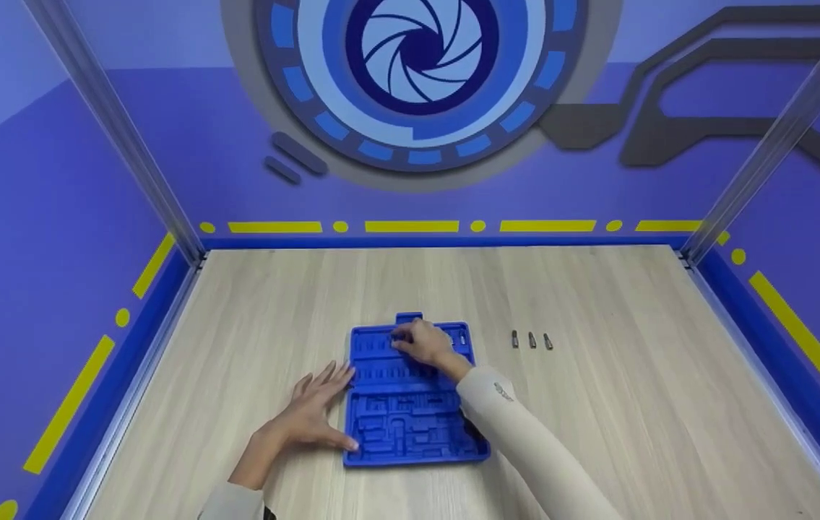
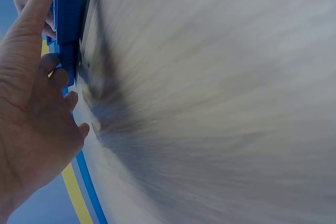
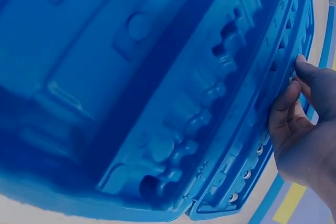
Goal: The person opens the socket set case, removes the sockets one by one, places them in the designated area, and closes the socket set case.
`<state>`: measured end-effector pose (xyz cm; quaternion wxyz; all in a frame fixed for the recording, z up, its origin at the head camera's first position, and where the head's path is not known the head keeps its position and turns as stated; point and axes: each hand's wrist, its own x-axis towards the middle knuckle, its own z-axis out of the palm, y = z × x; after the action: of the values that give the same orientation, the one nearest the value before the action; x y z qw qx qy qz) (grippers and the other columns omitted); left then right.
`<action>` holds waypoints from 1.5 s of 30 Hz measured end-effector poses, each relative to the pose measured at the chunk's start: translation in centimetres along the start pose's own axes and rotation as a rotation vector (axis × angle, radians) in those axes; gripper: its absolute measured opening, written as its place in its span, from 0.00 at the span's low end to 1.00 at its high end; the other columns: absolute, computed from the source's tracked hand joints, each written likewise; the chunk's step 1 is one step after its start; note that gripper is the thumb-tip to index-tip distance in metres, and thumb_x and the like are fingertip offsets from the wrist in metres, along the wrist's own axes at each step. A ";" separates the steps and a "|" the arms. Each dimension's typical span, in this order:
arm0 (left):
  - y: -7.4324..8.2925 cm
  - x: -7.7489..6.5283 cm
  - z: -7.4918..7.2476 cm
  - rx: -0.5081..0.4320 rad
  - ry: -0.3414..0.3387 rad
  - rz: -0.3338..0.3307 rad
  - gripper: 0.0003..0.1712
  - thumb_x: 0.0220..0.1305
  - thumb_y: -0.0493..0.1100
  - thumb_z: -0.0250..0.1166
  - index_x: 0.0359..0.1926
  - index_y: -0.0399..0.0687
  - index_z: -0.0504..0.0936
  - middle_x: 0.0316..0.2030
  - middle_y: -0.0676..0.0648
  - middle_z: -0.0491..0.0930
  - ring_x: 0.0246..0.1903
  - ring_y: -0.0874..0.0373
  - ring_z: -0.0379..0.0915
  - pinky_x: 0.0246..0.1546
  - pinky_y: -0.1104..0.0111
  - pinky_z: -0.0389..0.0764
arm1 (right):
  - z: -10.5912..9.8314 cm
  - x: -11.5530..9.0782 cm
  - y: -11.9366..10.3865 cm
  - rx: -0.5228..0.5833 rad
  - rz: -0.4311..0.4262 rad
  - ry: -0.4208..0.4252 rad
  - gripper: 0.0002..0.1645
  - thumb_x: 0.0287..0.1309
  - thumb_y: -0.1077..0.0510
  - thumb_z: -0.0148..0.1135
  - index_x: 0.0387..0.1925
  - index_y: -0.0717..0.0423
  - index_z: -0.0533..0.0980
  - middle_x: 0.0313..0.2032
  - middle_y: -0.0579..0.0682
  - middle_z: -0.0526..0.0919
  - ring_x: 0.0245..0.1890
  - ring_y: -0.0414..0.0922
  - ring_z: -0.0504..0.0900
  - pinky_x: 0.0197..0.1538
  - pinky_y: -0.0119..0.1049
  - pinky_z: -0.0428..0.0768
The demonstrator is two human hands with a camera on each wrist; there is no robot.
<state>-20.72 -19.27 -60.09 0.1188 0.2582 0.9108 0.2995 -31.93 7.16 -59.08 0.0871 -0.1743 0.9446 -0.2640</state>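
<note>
A blue plastic tool case (image 1: pixel 417 459) lies unfolded on the table, its two moulded halves facing up. My right hand (image 1: pixel 424 342) reaches over the far half. Its thumb and fingers pinch a small metal bit (image 3: pixel 291 80) at the slots, mostly hidden by the fingertips. Several shiny bits (image 3: pixel 247 174) sit in the slots nearby, and one bit (image 1: pixel 462 337) shows near the far right corner. Fingers spread, my left hand (image 1: pixel 314 412) rests along the case's left edge, with the thumb at the near half and the fingertips beside the far half.
Three loose metal bits (image 1: pixel 532 340) stand in a row on the wooden table (image 1: pixel 633 404), right of the case. Blue panels with yellow marks (image 1: pixel 411 226) and metal frame posts (image 1: pixel 128 144) enclose the table at the back and sides.
</note>
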 end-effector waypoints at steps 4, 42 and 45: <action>0.0 0.0 0.1 0.000 -0.005 -0.005 0.78 0.37 0.67 0.84 0.81 0.41 0.51 0.80 0.35 0.49 0.80 0.30 0.37 0.73 0.28 0.38 | 0.1 -0.1 -0.1 0.016 0.000 0.010 0.15 0.69 0.51 0.65 0.54 0.48 0.82 0.41 0.52 0.84 0.40 0.46 0.81 0.45 0.45 0.81; 0.1 0.1 0.0 0.004 -0.008 -0.026 0.78 0.35 0.67 0.84 0.80 0.41 0.51 0.80 0.35 0.49 0.80 0.31 0.37 0.74 0.30 0.37 | -3.2 -2.3 2.2 0.588 0.074 0.039 0.14 0.70 0.66 0.57 0.54 0.69 0.77 0.36 0.65 0.87 0.22 0.37 0.79 0.22 0.27 0.77; 0.2 0.2 -0.1 0.000 -0.012 -0.030 0.78 0.36 0.68 0.83 0.80 0.41 0.52 0.80 0.35 0.48 0.80 0.31 0.36 0.74 0.30 0.36 | -4.0 -2.9 3.2 0.595 0.080 0.051 0.17 0.70 0.67 0.56 0.57 0.69 0.76 0.36 0.65 0.85 0.22 0.37 0.77 0.23 0.26 0.75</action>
<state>-20.82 -19.04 -59.92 0.1288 0.2465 0.9138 0.2959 -31.18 12.66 -57.19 0.1211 -0.0972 0.8337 -0.5299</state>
